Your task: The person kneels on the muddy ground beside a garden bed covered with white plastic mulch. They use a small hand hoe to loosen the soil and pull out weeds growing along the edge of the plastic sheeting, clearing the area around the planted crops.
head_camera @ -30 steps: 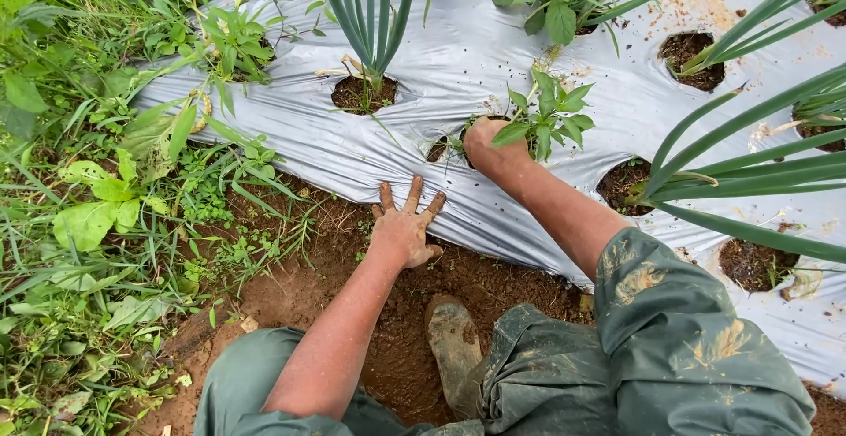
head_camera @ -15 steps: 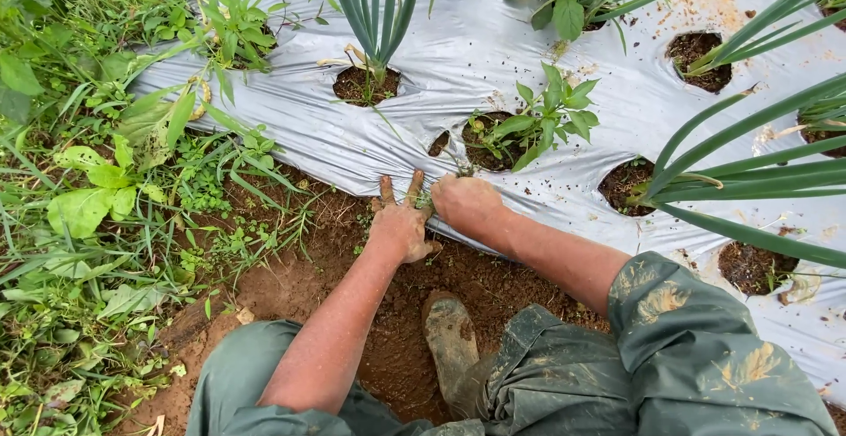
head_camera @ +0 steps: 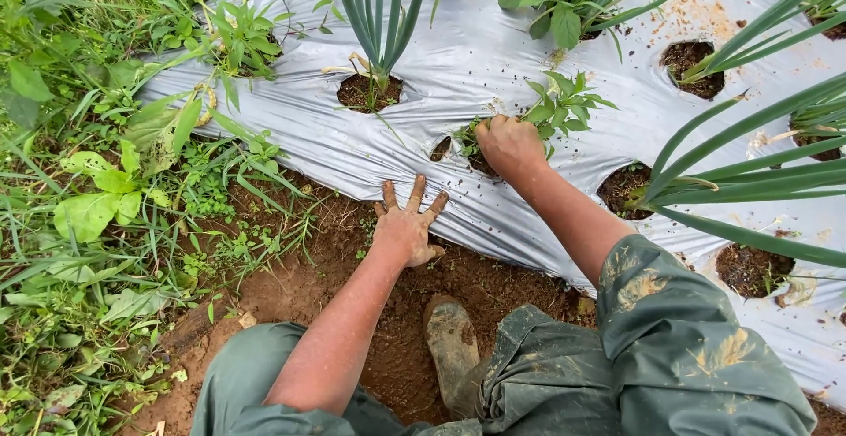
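The leafy weed [head_camera: 564, 105] stands in a planting hole [head_camera: 480, 149] cut in the silver mulch sheet [head_camera: 458, 57], its stem rising from the soil and its leaves fanning up and to the right; the right hand [head_camera: 509, 143] is curled over the hole at the plant's base, fingers drawn together down among the stems, though whether they actually pinch a stem I cannot tell from here; so the weed lies just beyond and right of that fist, its long axis running away from the person. The left hand [head_camera: 405, 229] lies nearer the body, flat and splayed, holding nothing, fingertips on the sheet's lower edge, palm on the bare red soil [head_camera: 308, 286]; a muddy boot [head_camera: 454, 343] sits below it; spring onions [head_camera: 374, 13] rise from the neighbouring hole, grass [head_camera: 88, 207] crowding the left.
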